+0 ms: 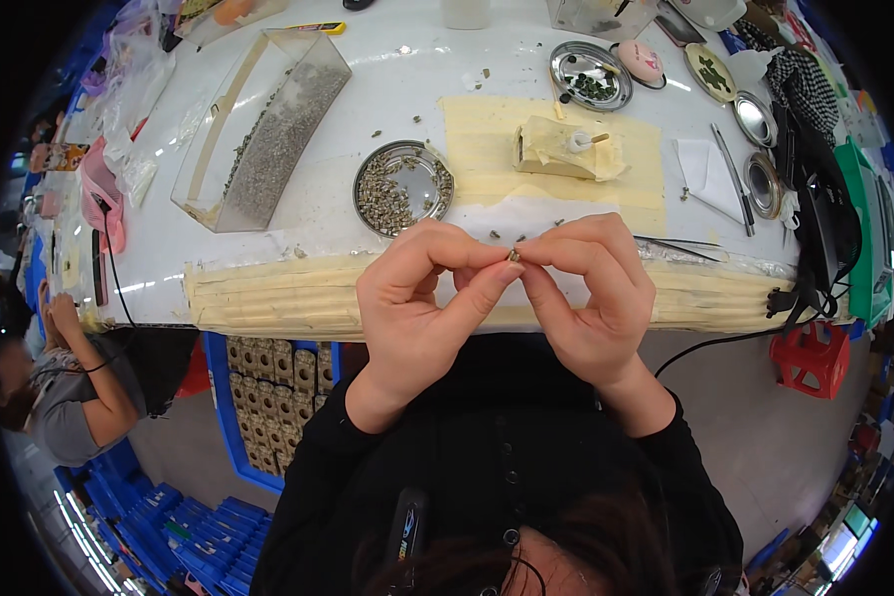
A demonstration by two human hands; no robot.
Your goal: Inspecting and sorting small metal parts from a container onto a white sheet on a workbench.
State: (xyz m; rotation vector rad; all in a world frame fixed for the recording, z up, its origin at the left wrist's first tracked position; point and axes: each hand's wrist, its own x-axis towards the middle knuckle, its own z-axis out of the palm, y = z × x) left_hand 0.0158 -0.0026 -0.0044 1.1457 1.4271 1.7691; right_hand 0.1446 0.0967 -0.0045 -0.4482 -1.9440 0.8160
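Note:
Between my fingertips, just above the table's near edge, is a tiny metal part (514, 255); its exact kind is too small to make out. My left hand (422, 283) pinches it from the left with thumb and forefinger. From the other side my right hand (588, 283) meets it with the same pinch, so the fingertips of both hands touch. A few similar small parts lie on the white sheet (512, 212) just beyond my fingers. Behind my left hand stands a round metal dish (429, 177) with many small metal parts heaped in it.
A clear box (298, 129) full of small parts stands far left. A taped block (556, 154) sits on yellow paper. Tweezers (680, 246) lie right of my hands, near a pen-like tool (733, 179). A blue crate (230, 417) is below left; a person (79, 387) works at left.

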